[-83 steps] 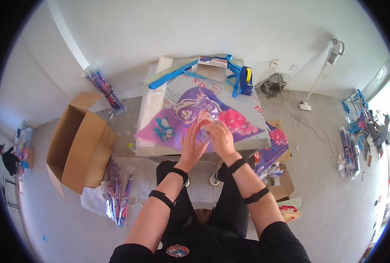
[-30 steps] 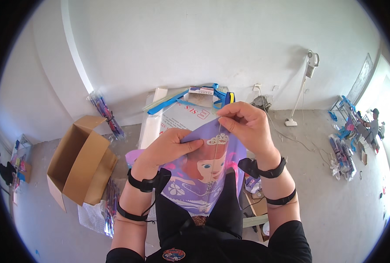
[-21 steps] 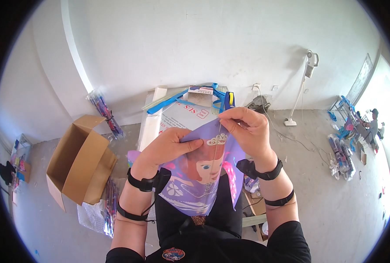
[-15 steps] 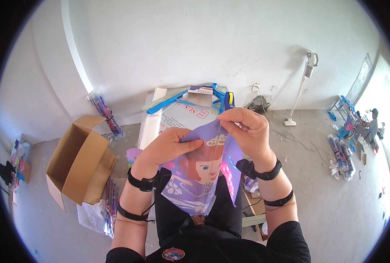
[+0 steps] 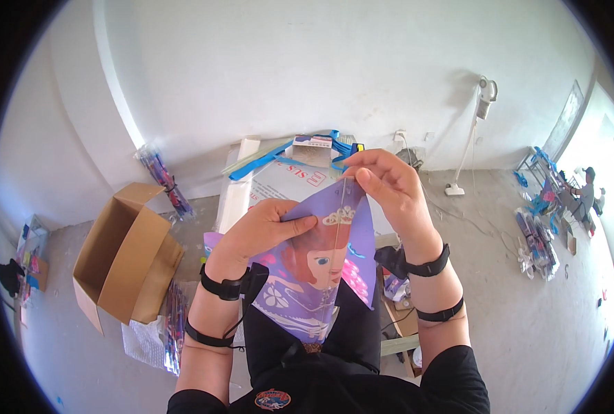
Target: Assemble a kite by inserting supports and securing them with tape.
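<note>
A purple kite (image 5: 290, 276) printed with a red-haired cartoon figure hangs upright in front of my lap, its pointed tip uppermost. A thin rod (image 5: 331, 238) runs down along its middle. My left hand (image 5: 269, 228) grips the kite's left edge, thumb on the front and the other fingers behind. At the tip, my right hand (image 5: 386, 183) has its thumb and bent fingers around the point, partly hiding it. Pink patterned parts of the kite show on both sides of the figure.
Beyond my hands stands a work surface with a white printed sheet (image 5: 290, 181) and blue strips (image 5: 255, 169). An open cardboard box (image 5: 124, 252) is on the left, near wrapped bundles (image 5: 165, 183). A stick vacuum (image 5: 474, 134) leans on the wall; a person (image 5: 584, 196) sits far right.
My right hand has moved slightly up and right at the tip, its thumb shifting over the point. The kite's right side has turned a little. My left hand keeps its grip.
</note>
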### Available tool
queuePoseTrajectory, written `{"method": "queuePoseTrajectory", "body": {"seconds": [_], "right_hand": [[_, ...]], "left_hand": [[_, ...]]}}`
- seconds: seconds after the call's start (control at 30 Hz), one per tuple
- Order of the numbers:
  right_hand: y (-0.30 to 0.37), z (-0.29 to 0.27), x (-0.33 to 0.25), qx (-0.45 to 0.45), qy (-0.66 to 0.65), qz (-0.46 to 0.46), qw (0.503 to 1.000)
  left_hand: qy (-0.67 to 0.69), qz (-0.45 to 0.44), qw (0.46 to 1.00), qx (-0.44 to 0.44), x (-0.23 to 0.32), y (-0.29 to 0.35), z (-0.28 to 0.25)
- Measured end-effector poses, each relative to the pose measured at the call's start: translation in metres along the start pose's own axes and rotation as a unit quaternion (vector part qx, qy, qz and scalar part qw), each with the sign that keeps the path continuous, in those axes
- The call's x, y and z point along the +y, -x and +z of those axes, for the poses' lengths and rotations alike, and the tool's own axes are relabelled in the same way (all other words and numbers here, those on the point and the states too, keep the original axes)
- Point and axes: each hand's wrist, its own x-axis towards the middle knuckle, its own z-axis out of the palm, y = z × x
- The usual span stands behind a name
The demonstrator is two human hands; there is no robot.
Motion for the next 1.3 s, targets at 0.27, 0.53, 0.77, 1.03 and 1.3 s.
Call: {"method": "queuePoseTrajectory", "body": {"seconds": [0.27, 0.53, 0.77, 1.03, 1.3], "right_hand": [[-0.013, -0.006, 0.014, 0.006, 0.289, 0.020, 0.957], [-0.024, -0.074, 0.104, -0.116, 0.165, 0.126, 0.971], [0.054, -0.125, 0.239, -0.192, 0.278, 0.284, 0.897], [0.048, -0.168, 0.310, -0.146, 0.387, 0.338, 0.845], [-0.017, -0.187, 0.416, -0.180, 0.518, 0.278, 0.789]], "left_hand": [[-0.105, 0.014, 0.994, 0.007, -0.009, -0.006, -0.012], [-0.134, -0.065, 0.986, 0.071, -0.048, -0.018, -0.061], [-0.074, -0.146, 0.984, 0.075, -0.097, -0.049, -0.124], [-0.169, -0.259, 0.951, 0.013, -0.196, -0.105, -0.199], [-0.514, -0.315, 0.793, -0.086, -0.314, -0.173, -0.240]]}}
